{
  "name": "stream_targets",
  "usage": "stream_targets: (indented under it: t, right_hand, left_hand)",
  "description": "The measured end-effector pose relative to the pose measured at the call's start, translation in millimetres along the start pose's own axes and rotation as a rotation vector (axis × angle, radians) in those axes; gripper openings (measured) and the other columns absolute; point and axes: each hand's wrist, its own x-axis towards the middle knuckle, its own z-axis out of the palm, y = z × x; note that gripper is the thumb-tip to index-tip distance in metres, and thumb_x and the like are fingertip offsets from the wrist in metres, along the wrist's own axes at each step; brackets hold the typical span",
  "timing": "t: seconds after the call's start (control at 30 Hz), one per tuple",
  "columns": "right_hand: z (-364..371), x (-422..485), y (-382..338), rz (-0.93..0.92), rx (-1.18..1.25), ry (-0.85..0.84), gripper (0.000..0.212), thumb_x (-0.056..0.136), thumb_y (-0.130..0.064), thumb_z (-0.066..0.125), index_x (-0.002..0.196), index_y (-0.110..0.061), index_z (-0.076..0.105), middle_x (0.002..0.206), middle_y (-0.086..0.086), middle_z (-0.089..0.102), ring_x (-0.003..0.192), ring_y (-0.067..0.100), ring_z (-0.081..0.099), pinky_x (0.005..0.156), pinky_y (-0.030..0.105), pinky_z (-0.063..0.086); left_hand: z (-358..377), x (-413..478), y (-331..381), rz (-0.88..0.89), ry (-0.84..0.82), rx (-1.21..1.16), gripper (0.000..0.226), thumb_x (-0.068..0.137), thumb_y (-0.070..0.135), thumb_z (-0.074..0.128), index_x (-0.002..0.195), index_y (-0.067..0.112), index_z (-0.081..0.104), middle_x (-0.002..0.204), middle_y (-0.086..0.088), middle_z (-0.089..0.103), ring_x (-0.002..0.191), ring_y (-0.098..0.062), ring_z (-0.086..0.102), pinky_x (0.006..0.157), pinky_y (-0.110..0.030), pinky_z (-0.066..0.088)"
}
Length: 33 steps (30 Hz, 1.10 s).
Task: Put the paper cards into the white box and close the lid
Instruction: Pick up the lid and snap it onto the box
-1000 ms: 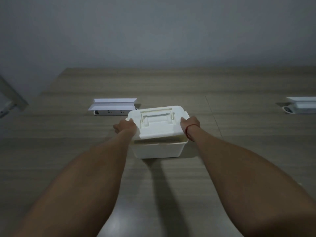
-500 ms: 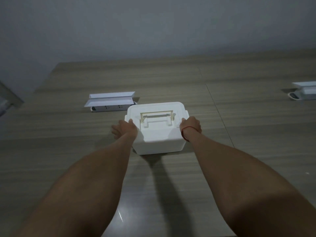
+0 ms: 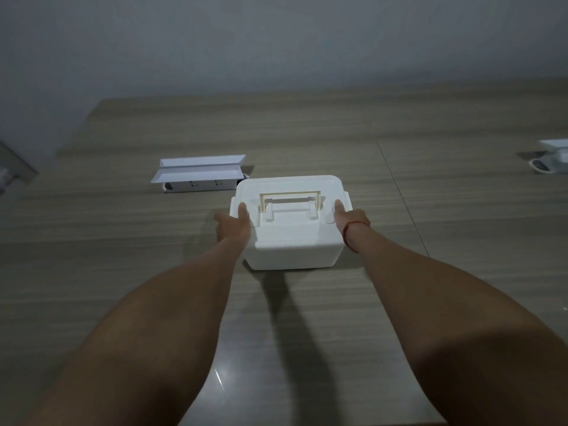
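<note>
Mid-bench, both hands on the white box [image 3: 290,222], lid [image 3: 289,195] down.

Left hand [image 3: 233,227] and right hand [image 3: 350,221] flank the box's short ends, thumbs on the lid's top edges, remaining fingers curled against the sides; palms pressed to the box rather than closed around it. Long axis runs left-right between the hands, each equally near. Lid looks seated flat. Cards not visible; presumably inside. Power strip [image 3: 199,179] lies behind-left, apart.

Bare forearms without sleeves; a thin red string [image 3: 350,238] circles the right wrist.
</note>
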Motion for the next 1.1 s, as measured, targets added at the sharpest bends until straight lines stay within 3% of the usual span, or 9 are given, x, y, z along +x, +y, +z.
stream_targets:
  t: [0.17,0.27,0.33,0.4,0.43,0.53,0.7,0.83,1.1]
  right_hand:
    - [3,14,-2,0.124,0.262,-0.104,0.063,0.078,-0.043,0.065,0.128,-0.006,0.056,0.126,0.010,0.064,0.113,0.029,0.064,0.103,0.038,0.049]
    - [18,67,19,0.166,0.344,-0.154,0.093,0.051,-0.054,0.074,0.132,-0.012,0.054,0.126,0.007,0.064,0.110,0.028,0.065,0.103,0.042,0.049]
    - [38,129,45,0.205,0.322,-0.168,0.117,0.025,-0.060,0.079,0.132,-0.019,0.053,0.126,0.005,0.065,0.108,0.028,0.066,0.103,0.044,0.047]
    - [45,160,62,0.235,0.328,-0.183,0.132,0.010,-0.062,0.082,0.132,-0.023,0.051,0.126,0.004,0.065,0.106,0.028,0.067,0.103,0.046,0.045]
    - [48,171,70,0.235,0.362,-0.167,0.132,0.010,-0.063,0.082,0.132,-0.024,0.051,0.124,0.004,0.065,0.106,0.028,0.067,0.102,0.046,0.045]
    - [37,126,56,0.241,0.426,-0.149,0.135,0.010,-0.063,0.085,0.134,-0.024,0.050,0.123,0.003,0.065,0.105,0.027,0.067,0.101,0.043,0.047]
    - [9,11,7,0.129,0.348,0.073,0.077,0.071,-0.045,0.077,0.129,-0.001,0.051,0.130,0.013,0.060,0.119,0.033,0.060,0.100,0.037,0.047]
    - [13,13,6,0.025,0.227,0.175,0.064,0.080,-0.043,0.068,0.126,-0.001,0.053,0.133,0.017,0.058,0.122,0.036,0.057,0.103,0.042,0.046]
    - [27,12,11,-0.168,-0.015,0.319,0.035,0.096,-0.030,0.049,0.118,-0.006,0.059,0.122,0.016,0.064,0.117,0.035,0.057,0.094,0.040,0.047]
  left_hand:
    - [-5,4,-3,-0.034,0.061,0.006,0.083,0.087,0.057,0.051,0.145,0.003,0.028,0.147,-0.021,0.038,0.137,-0.038,0.037,0.112,-0.048,0.034]
    - [-15,7,1,0.034,0.121,0.099,0.074,0.084,0.053,0.059,0.134,0.001,0.047,0.143,-0.020,0.042,0.134,-0.035,0.040,0.109,-0.044,0.034]
    - [-18,15,2,0.051,0.128,0.044,0.061,0.077,0.051,0.066,0.114,0.002,0.062,0.132,-0.019,0.056,0.116,-0.034,0.056,0.096,-0.041,0.047]
    - [-16,16,2,0.065,0.147,-0.042,0.044,0.072,0.047,0.069,0.085,0.006,0.063,0.116,-0.018,0.065,0.090,-0.030,0.062,0.076,-0.036,0.050]
    - [-14,15,2,0.069,0.153,-0.077,0.045,0.071,0.047,0.069,0.085,0.005,0.062,0.114,-0.017,0.066,0.088,-0.029,0.063,0.074,-0.035,0.050]
    - [-4,6,-1,0.111,0.136,-0.072,0.058,0.081,0.048,0.061,0.118,0.004,0.060,0.123,-0.015,0.063,0.109,-0.034,0.062,0.090,-0.038,0.050]
    - [-3,2,-1,0.236,0.171,-0.032,0.046,0.092,0.038,0.051,0.118,0.002,0.064,0.117,-0.020,0.068,0.111,-0.038,0.061,0.093,-0.040,0.050]
    - [-2,-3,7,0.249,0.203,0.022,0.036,0.095,0.026,0.047,0.101,-0.005,0.065,0.109,-0.025,0.067,0.103,-0.040,0.061,0.085,-0.040,0.049]
    - [3,-3,1,0.350,0.247,0.082,0.032,0.097,0.022,0.043,0.104,-0.003,0.062,0.109,-0.025,0.066,0.103,-0.039,0.061,0.083,-0.042,0.048]
